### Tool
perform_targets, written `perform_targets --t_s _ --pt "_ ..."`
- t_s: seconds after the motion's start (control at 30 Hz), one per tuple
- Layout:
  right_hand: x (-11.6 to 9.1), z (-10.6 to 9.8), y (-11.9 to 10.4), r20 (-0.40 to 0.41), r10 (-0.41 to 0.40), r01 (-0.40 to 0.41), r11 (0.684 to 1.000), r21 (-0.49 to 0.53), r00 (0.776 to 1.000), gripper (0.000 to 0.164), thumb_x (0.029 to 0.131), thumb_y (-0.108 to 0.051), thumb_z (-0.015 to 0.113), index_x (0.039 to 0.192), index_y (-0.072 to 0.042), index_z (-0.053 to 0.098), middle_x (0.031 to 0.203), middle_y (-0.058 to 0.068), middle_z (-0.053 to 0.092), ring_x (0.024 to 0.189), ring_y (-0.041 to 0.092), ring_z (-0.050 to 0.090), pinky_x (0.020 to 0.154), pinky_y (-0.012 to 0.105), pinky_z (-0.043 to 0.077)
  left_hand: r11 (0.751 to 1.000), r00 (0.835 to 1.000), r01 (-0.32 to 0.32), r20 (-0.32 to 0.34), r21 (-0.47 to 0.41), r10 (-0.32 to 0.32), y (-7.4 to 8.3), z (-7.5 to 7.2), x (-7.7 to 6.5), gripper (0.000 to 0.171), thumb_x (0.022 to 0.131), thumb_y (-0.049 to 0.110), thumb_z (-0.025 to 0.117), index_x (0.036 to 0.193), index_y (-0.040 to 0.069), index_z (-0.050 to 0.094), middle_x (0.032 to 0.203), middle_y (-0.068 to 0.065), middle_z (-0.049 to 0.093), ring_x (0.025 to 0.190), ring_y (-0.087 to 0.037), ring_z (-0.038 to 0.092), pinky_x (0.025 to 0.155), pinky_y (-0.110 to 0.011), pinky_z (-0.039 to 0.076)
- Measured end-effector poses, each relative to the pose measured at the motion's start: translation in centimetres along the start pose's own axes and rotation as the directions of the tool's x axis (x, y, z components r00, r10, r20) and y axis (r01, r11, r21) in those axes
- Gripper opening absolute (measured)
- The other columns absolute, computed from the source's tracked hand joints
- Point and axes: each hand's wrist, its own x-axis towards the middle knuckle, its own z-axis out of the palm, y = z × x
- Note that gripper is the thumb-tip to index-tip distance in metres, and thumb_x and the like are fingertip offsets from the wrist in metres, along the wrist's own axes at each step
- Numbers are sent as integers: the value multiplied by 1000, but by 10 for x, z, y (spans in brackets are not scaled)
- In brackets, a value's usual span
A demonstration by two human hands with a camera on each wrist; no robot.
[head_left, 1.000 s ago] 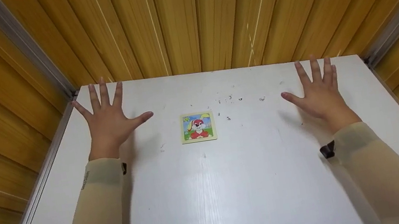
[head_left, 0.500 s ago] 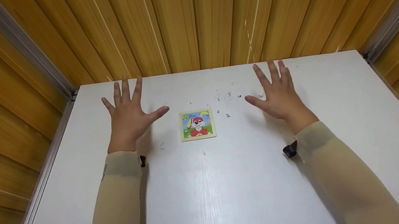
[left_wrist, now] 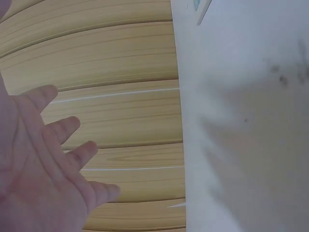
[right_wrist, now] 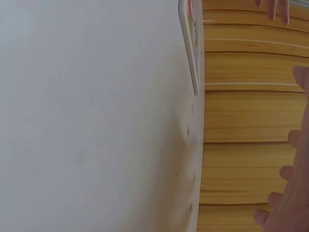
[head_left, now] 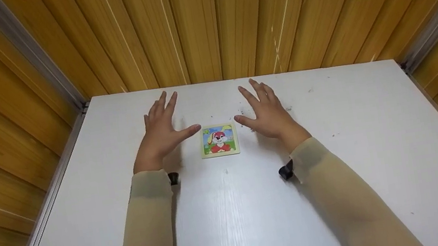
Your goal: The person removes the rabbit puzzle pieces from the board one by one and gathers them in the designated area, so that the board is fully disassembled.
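Observation:
A small square picture puzzle board (head_left: 218, 140) with a pale frame and a cartoon rabbit in red lies flat on the white table (head_left: 233, 216). In the head view my left hand (head_left: 163, 132) is just left of it, fingers spread, thumb tip at its upper left corner. My right hand (head_left: 269, 116) is on the other side, thumb tip close to the upper right corner. Both hands hold nothing. The right wrist view catches the board's edge (right_wrist: 189, 43) near the top; in the left wrist view only a corner of the board (left_wrist: 204, 10) shows.
Yellow wood-look panels (head_left: 196, 26) stand behind the table's far edge, with more panels at both sides. Grey metal rails (head_left: 30, 51) run along the corners. Small dark scuff marks dot the table top near the right hand. A black wrist camera (head_left: 286, 171) sits on the right sleeve.
Both hands have moved inward from the table's sides toward the board, the right one farther. Their fingers are less widely spread than before. The board stays where it lay.

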Motion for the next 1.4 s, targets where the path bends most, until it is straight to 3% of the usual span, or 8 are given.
perform_targets --t_s 0.17,0.3,0.47,0.63,0.8,1.0,1.23,1.4 --pt "7 10 -19 38 -44 35 973 227 998 85 109 -70 59 180 -34 29 191 3 21 177 38 23 140 71 27 997 998 32 49 -75 -28 -2 10 -4 121 86 72 87 182 42 21 194 3 10 180 -35 9 135 -79 29" --pt "11 23 -31 87 -47 10 922 388 995 77 112 -61 63 178 -31 37 185 2 36 167 36 45 134 66 41 992 994 59 101 -114 -47 -4 18 -5 114 87 62 91 180 38 30 192 1 21 179 -34 17 134 -76 32" --pt "15 41 -41 132 -79 7 882 472 988 68 114 -45 66 174 -19 46 172 9 55 155 35 56 130 61 48 992 986 59 160 -108 -41 -6 27 -6 99 89 58 92 173 26 48 185 -3 37 175 -34 30 137 -69 34" --pt "15 53 -46 166 -114 13 860 509 979 62 115 -37 66 169 -10 52 164 15 63 143 36 66 125 57 53 996 981 23 193 -84 -6 -6 38 -6 90 90 53 93 164 16 59 176 -5 51 168 -33 40 138 -60 37" --pt "11 59 -48 145 -107 19 864 504 984 57 114 -32 69 164 -7 58 161 15 66 139 34 68 122 55 54 1000 973 -14 232 -22 19 -5 47 -4 86 91 44 97 163 13 61 174 -6 54 165 -34 42 139 -55 38" --pt "10 66 -49 127 -111 44 896 443 986 48 111 -25 73 156 -8 66 156 13 66 136 32 65 122 52 53 999 968 -33 249 19 27 -4 49 -3 74 89 30 100 154 10 70 169 -7 60 165 -39 44 137 -57 40" --pt "11 72 -54 132 -95 39 926 374 987 47 110 -24 74 153 -8 69 152 13 61 130 30 63 118 50 54 997 965 -53 259 48 38 -4 47 -5 67 89 36 99 147 10 76 165 -5 63 160 -37 48 134 -58 44" --pt "10 73 -58 146 -105 57 952 301 984 49 108 -26 75 152 -5 70 149 17 60 137 35 62 124 52 52 995 964 -65 264 72 44 -4 47 -9 62 93 37 95 146 9 77 165 -5 63 157 -36 50 133 -57 45"
